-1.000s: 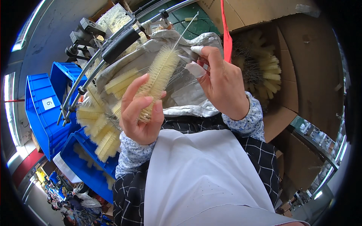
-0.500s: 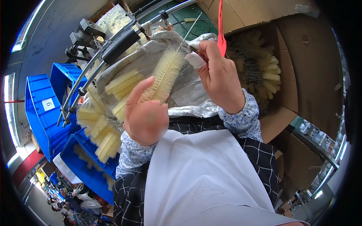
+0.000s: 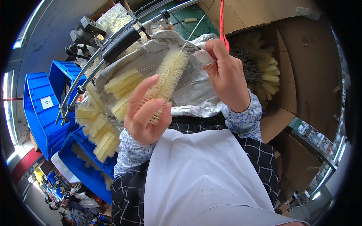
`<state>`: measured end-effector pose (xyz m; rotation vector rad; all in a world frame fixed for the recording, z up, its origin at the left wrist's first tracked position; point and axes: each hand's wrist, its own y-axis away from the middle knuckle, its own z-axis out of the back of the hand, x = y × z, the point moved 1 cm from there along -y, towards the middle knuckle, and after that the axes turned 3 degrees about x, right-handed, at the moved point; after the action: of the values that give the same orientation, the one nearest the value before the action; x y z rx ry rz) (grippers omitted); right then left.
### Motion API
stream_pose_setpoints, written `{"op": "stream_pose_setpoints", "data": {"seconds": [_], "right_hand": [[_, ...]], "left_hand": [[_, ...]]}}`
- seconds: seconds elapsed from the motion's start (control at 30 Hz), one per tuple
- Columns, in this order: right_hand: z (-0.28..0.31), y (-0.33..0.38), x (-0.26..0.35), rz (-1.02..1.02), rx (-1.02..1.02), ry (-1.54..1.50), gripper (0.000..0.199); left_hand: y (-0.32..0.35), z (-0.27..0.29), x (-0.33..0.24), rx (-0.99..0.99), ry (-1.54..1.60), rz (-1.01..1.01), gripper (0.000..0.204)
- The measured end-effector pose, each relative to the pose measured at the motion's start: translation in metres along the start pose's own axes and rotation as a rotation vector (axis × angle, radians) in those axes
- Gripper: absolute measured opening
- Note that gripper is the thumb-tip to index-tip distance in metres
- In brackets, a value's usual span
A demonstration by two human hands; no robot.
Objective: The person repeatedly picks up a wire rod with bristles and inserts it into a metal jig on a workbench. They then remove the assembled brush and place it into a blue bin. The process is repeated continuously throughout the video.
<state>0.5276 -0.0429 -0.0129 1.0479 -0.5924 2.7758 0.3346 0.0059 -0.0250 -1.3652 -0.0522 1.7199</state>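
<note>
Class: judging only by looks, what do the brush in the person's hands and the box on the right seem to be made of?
Brush: pale cream bristles, probably nylon or plant fibre, matte and stiff-looking, on a thin, shiny stem that looks like twisted wire. Box: brown corrugated cardboard, dull, with folded flaps and scuffs.

The bottle brush [image 3: 168, 81] is made of cream, rough-looking bristles on a thin twisted wire stem. Beneath it, a crinkled, faintly glossy plastic sack [image 3: 196, 88] is seen. Left of the brush, glossy blue plastic bins [image 3: 41, 113] and shiny metal tubes [image 3: 94, 71] with a matt black foam sleeve are shown. Right of it, matt brown cardboard [image 3: 301, 67] is seen; below, a smooth white cloth apron [image 3: 200, 177].
</note>
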Motion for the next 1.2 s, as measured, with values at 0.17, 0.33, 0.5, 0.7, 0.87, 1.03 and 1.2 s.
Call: {"op": "stream_pose_setpoints", "data": {"seconds": [0.17,0.33,0.5,0.7,0.87,1.03,1.2], "right_hand": [[0.007,0.003,0.000,-0.018,0.014,0.011,0.021],[0.009,0.005,0.006,0.021,0.053,0.073,0.023],[0.006,0.004,0.011,0.041,0.037,0.162,0.023],[0.004,0.001,0.007,0.006,-0.032,0.268,0.020],[0.005,0.005,0.004,0.001,-0.032,0.170,0.020],[0.007,0.007,0.007,0.001,0.026,0.126,0.021],[0.005,0.009,0.007,0.024,0.063,0.146,0.025]], "left_hand": [[-0.005,-0.002,-0.002,-0.010,-0.034,-0.038,0.035],[-0.010,0.003,-0.012,0.125,-0.195,-0.029,0.029],[-0.010,0.002,-0.010,0.148,-0.242,-0.077,0.032],[-0.008,0.003,-0.009,0.184,-0.246,-0.089,0.032],[-0.007,0.002,-0.007,0.153,-0.243,-0.090,0.031],[-0.008,0.003,-0.008,0.155,-0.259,-0.093,0.031],[-0.006,0.001,-0.009,0.159,-0.284,-0.103,0.031]]}}
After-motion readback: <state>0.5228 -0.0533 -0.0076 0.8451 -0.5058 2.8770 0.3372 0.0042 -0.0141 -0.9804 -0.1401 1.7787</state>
